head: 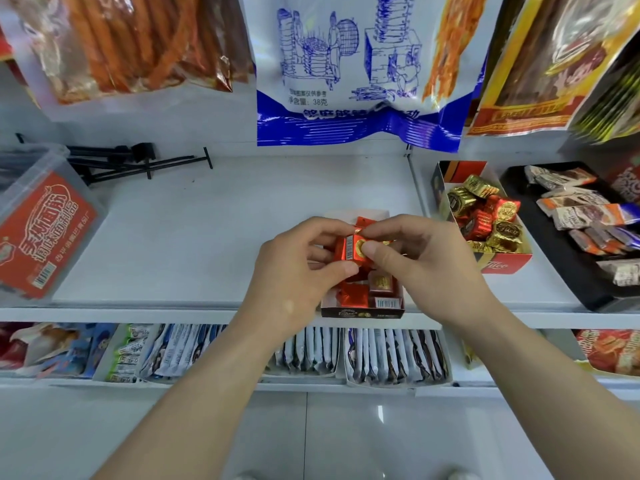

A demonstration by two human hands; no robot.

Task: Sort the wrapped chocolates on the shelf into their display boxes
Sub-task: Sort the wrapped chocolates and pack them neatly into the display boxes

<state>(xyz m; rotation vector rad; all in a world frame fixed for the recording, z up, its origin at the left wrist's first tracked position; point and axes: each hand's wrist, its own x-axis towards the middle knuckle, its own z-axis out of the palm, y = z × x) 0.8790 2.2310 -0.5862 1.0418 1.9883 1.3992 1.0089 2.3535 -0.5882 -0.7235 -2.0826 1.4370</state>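
From the head view, both hands, left (298, 268) and right (415, 258), pinch one red chocolate (353, 249) just above the near box (362, 311). I think placing comes next: lower it between the others.

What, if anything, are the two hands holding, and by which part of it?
A red-wrapped chocolate, pinched on both sides: the left hand at its left end, the right hand at its right end, above the small display box.

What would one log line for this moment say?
left hand: holds red chocolate | right hand: pinches same chocolate | place: above small box at shelf edge | second box: farther right
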